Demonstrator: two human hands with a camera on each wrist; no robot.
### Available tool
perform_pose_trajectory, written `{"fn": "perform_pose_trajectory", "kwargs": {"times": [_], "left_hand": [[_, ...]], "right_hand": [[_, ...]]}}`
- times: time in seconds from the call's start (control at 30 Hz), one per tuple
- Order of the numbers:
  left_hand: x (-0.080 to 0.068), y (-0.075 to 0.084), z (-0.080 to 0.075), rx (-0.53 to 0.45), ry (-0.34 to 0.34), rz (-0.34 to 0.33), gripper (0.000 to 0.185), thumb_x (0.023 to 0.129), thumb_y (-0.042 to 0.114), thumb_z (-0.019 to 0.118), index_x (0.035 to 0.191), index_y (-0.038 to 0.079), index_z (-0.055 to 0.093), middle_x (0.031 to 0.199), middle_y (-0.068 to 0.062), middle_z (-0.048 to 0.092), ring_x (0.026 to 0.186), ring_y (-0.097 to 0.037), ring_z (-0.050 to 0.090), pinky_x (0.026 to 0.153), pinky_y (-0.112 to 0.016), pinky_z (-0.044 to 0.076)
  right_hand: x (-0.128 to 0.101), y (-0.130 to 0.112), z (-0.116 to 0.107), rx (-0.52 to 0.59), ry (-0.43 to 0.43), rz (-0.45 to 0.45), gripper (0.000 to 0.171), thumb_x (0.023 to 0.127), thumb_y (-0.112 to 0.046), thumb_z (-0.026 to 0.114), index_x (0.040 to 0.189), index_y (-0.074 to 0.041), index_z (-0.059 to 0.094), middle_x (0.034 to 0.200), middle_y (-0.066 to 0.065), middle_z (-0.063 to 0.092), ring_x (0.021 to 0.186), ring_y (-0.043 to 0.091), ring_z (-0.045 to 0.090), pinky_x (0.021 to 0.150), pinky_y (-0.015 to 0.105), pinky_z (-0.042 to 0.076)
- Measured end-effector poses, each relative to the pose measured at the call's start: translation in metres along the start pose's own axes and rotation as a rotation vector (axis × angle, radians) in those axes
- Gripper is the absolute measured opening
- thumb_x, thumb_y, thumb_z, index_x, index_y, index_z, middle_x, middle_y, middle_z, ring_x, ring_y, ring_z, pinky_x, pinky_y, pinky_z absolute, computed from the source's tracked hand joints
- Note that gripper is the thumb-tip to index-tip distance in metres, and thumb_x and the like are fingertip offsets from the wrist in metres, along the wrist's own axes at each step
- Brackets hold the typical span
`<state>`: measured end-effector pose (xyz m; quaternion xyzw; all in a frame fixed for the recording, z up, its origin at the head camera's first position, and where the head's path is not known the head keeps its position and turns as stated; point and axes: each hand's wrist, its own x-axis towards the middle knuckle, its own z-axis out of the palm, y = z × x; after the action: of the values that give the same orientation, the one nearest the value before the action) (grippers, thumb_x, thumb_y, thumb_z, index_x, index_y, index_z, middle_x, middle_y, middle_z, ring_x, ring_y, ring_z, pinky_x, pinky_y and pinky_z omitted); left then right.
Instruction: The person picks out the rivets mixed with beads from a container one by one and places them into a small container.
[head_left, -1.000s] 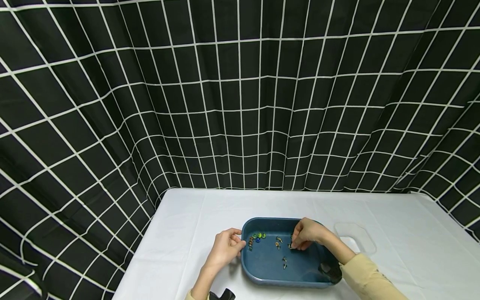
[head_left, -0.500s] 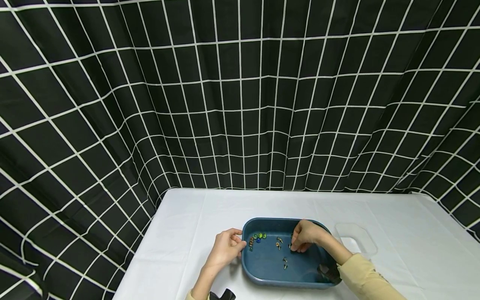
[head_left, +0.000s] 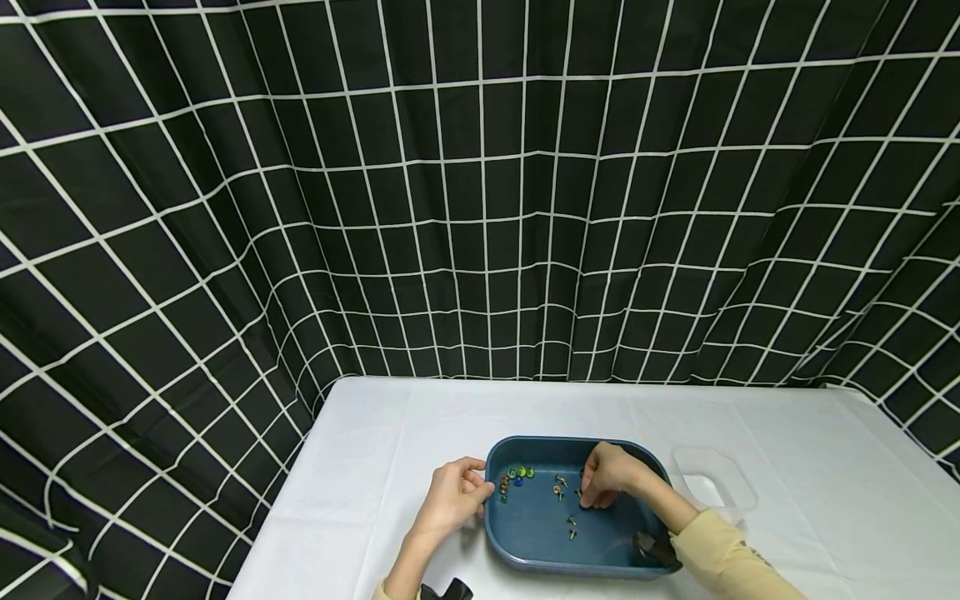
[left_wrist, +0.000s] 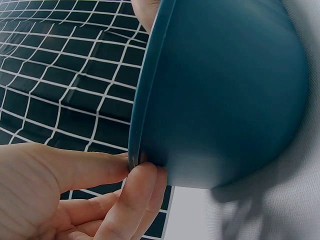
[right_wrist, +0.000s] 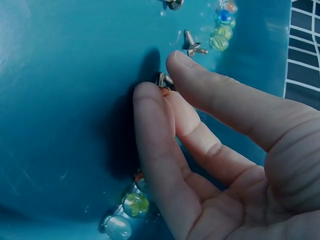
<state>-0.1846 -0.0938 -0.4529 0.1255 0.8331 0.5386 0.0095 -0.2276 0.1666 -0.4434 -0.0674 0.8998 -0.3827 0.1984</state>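
Observation:
My left hand (head_left: 450,497) pinches the left rim of a blue plastic tub (head_left: 525,557) between thumb and fingers, as the left wrist view shows closely. Inside the tub, my right hand (head_left: 609,475) reaches down with bent fingers. Between its thumb and fingertips is a small metal screw (right_wrist: 163,81). More screws (head_left: 572,527) lie on the tub floor, and a pair (right_wrist: 192,45) rests just beyond the thumb. Glass marbles (head_left: 522,472) line the tub's far left corner. Other marbles (right_wrist: 134,205) sit below the right fingers in the right wrist view, mostly hidden by the hand in the head view.
A clear plastic container (head_left: 716,475) stands on the white-covered table (head_left: 375,467), right behind the tub. A black wrist camera (head_left: 652,547) overlaps the tub's near right corner. Black curtain (head_left: 480,250) with white grid lines hangs behind the table.
My right fingertips have shifted slightly toward the near side of the tub, and the right forearm has come a little left. My left hand keeps its grip on the rim.

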Motion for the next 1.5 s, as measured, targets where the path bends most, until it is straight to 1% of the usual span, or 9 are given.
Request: {"fn": "perform_pose_trajectory", "kwargs": {"times": [0.3,0.63,0.77,0.93,1.13,1.3,1.5], "left_hand": [[0.0004,0.0,-0.0001,0.001,-0.001,-0.005,0.03,0.08,-0.003,0.066,0.106,-0.014,0.058,0.072,-0.004,0.058,0.049,-0.011,0.058,0.045,-0.018,0.044],[0.0,-0.0003,-0.0002,-0.008,0.001,-0.002,0.03,0.079,-0.003,0.066,0.106,-0.014,0.058,0.072,-0.004,0.058,0.049,-0.01,0.058,0.046,-0.019,0.044],[0.0003,-0.0005,-0.0003,-0.008,-0.001,-0.001,0.031,0.079,-0.003,0.066,0.106,-0.014,0.058,0.072,-0.004,0.058,0.049,-0.009,0.058,0.045,-0.018,0.044],[0.0008,-0.0004,-0.0001,-0.009,0.0,0.002,0.03,0.08,-0.003,0.067,0.106,-0.015,0.058,0.071,-0.004,0.058,0.048,-0.01,0.058,0.044,-0.017,0.043],[0.0,0.0005,-0.0001,-0.022,0.001,-0.015,0.03,0.08,-0.003,0.066,0.106,-0.014,0.058,0.071,-0.004,0.058,0.049,-0.01,0.057,0.044,-0.018,0.043],[-0.0003,0.0004,0.0,-0.026,0.0,-0.02,0.031,0.079,-0.003,0.066,0.106,-0.014,0.058,0.071,-0.004,0.058,0.049,-0.01,0.057,0.044,-0.018,0.043],[0.0004,-0.0012,0.0005,-0.013,0.001,-0.007,0.03,0.08,-0.002,0.066,0.106,-0.014,0.058,0.071,-0.004,0.058,0.048,-0.01,0.058,0.044,-0.018,0.044]], "right_hand": [[0.0002,0.0008,0.0028,-0.024,0.021,-0.017,0.015,0.063,0.007,0.078,0.063,0.001,0.064,0.055,0.008,0.062,0.051,0.02,0.063,0.05,0.032,0.054],[0.002,-0.0017,0.007,-0.066,0.06,0.034,0.019,0.061,0.009,0.079,0.059,0.0,0.063,0.052,0.007,0.061,0.047,0.018,0.061,0.048,0.031,0.053],[0.0022,-0.0017,0.0065,-0.067,0.052,0.026,0.018,0.061,0.01,0.078,0.059,0.0,0.063,0.052,0.006,0.061,0.047,0.018,0.06,0.048,0.031,0.053],[0.0023,0.0002,0.0051,-0.049,0.034,-0.013,0.016,0.062,0.01,0.076,0.06,0.001,0.063,0.053,0.007,0.061,0.047,0.017,0.06,0.047,0.031,0.053],[0.002,0.0023,0.0043,-0.027,0.019,-0.039,0.015,0.062,0.012,0.075,0.06,0.002,0.063,0.053,0.008,0.062,0.047,0.017,0.06,0.047,0.031,0.053],[0.0021,0.003,0.0043,-0.027,0.015,-0.033,0.015,0.062,0.011,0.075,0.06,0.002,0.063,0.053,0.007,0.061,0.047,0.017,0.06,0.047,0.03,0.053],[0.003,0.0028,0.0037,-0.032,0.001,-0.008,0.015,0.064,0.01,0.075,0.06,0.001,0.064,0.053,0.006,0.062,0.047,0.016,0.06,0.048,0.029,0.053]]}}
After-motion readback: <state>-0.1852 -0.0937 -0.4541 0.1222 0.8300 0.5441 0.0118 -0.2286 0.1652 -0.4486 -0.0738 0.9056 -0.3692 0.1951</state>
